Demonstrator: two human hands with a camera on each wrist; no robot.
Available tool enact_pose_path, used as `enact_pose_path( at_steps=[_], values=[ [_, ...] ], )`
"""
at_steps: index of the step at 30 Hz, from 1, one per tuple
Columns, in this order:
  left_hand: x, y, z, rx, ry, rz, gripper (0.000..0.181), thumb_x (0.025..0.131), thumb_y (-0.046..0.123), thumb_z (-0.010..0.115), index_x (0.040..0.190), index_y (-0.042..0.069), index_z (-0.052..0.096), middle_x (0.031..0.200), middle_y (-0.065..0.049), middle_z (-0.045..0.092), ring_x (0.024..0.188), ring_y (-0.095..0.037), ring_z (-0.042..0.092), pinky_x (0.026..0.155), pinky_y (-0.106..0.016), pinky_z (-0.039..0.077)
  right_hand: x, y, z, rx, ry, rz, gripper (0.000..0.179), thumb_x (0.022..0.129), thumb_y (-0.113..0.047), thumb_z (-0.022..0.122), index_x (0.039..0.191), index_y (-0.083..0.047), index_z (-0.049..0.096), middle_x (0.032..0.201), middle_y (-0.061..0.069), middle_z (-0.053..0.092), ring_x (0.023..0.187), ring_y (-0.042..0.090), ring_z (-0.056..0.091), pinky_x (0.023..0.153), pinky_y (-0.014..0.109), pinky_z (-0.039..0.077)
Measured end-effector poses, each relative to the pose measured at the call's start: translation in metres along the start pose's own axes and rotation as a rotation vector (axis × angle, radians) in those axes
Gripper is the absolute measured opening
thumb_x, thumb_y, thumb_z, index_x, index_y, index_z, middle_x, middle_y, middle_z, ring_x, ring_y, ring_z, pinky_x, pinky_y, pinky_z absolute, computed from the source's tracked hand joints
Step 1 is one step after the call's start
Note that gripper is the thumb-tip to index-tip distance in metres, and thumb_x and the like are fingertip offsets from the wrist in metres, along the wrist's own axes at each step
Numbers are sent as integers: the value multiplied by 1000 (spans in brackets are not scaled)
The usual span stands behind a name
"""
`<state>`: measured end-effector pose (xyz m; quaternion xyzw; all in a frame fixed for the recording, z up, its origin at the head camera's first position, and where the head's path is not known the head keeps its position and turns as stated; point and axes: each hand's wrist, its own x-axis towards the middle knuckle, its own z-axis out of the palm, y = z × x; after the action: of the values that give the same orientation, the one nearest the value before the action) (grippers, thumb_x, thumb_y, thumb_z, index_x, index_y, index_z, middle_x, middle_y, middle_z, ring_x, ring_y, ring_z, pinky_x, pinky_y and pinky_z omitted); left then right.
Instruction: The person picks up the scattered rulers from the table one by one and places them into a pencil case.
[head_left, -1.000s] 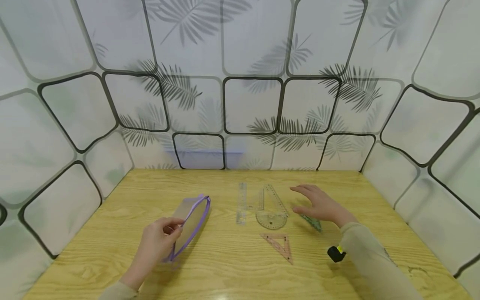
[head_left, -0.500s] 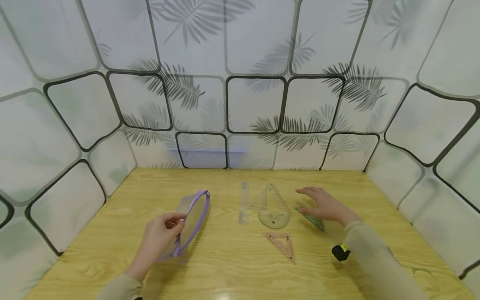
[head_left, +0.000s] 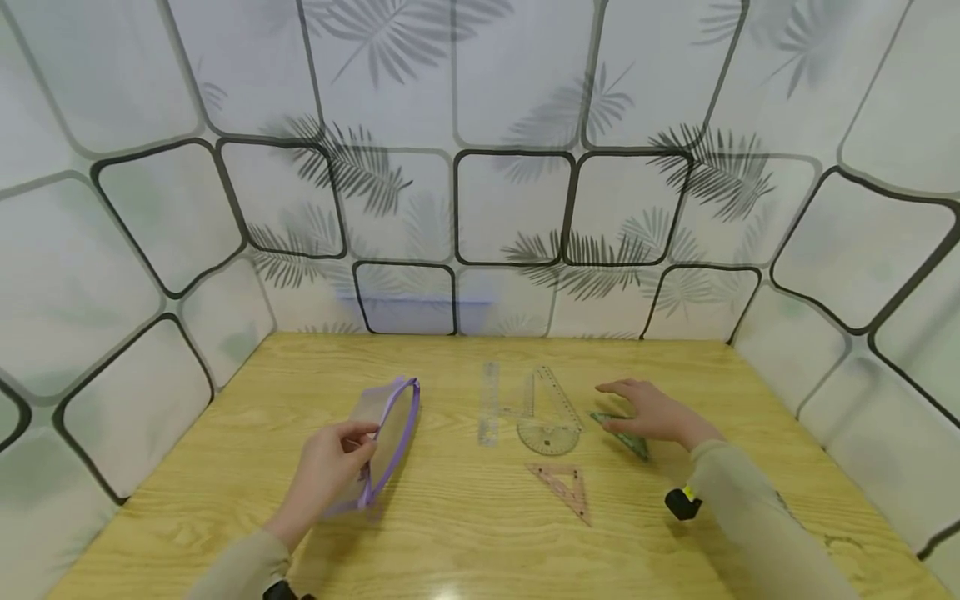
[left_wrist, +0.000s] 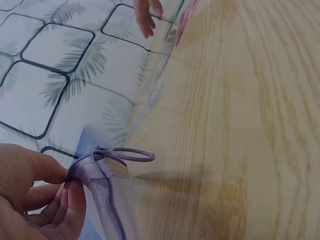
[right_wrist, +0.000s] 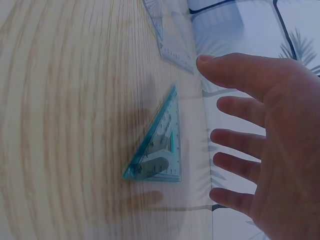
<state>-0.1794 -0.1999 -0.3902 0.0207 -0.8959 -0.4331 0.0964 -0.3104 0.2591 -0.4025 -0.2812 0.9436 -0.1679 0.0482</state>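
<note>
My left hand [head_left: 330,471] pinches the purple zipper edge of a translucent mesh zip pouch [left_wrist: 107,192], its mouth gaping toward the right. Over the right side of the table, my right hand [head_left: 656,412] hovers with fingers spread, holding nothing. Below that hand lies a green set square [right_wrist: 160,150], partly hidden by it in the head view. To its left are a clear set square [head_left: 558,400], a clear protractor [head_left: 549,438] and a clear straight ruler [head_left: 489,404]. A pink set square [head_left: 566,487] lies nearer to me.
The wooden table [head_left: 465,542] meets a patterned curtain [head_left: 510,208] at the back and on both sides. A black camera with a yellow part [head_left: 682,503] sits by my right sleeve.
My left hand has shifted slightly to the right with the pouch, whose mouth has turned a little. My right hand stays above the green set square with only a small movement.
</note>
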Motion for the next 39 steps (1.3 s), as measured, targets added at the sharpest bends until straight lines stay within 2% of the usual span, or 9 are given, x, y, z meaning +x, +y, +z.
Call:
enact_pose_path(
  at_steps=[8,15,21,28,35,39],
  values=[
    [-1,-1,-3,1,-4,6,26,87,0,63,111,-5,70,85,-9,70,73,-12,64,56,-17,53,-3,4,-3,17,-8,-15,69,92,-38,67,145,0,45,145,31,44,132,55,40,103,71,39],
    [-7,-5,1,-19,0,-20,25,86,1,65,110,-5,71,85,-7,70,73,-11,64,57,-17,55,-5,11,3,57,-22,-12,70,92,-40,68,146,-3,44,148,29,42,134,54,39,104,70,39],
    [-11,-9,-3,-22,4,-33,25,87,3,67,111,-4,71,88,-8,71,77,-12,66,60,-16,55,-4,18,5,66,-10,-7,72,91,-40,69,147,-3,43,147,28,44,132,52,42,102,67,44],
    [-14,-12,-7,-44,7,-82,27,88,5,66,114,-2,71,90,-9,70,76,-11,65,59,-18,57,-5,17,6,114,-15,-5,72,90,-36,71,146,-1,44,140,26,50,126,47,49,97,61,50],
    [-13,-8,-1,-83,5,-65,26,88,2,67,113,-4,71,87,-9,70,71,-10,64,57,-18,56,-8,19,10,72,-5,2,70,88,-39,72,141,1,49,128,23,56,115,40,55,91,56,53],
    [-14,-5,0,-90,6,-58,26,88,2,66,113,-5,71,86,-9,70,70,-9,63,56,-18,55,-10,18,10,60,-2,-6,64,89,-39,71,137,1,54,126,22,56,113,40,56,90,57,52]
  ],
)
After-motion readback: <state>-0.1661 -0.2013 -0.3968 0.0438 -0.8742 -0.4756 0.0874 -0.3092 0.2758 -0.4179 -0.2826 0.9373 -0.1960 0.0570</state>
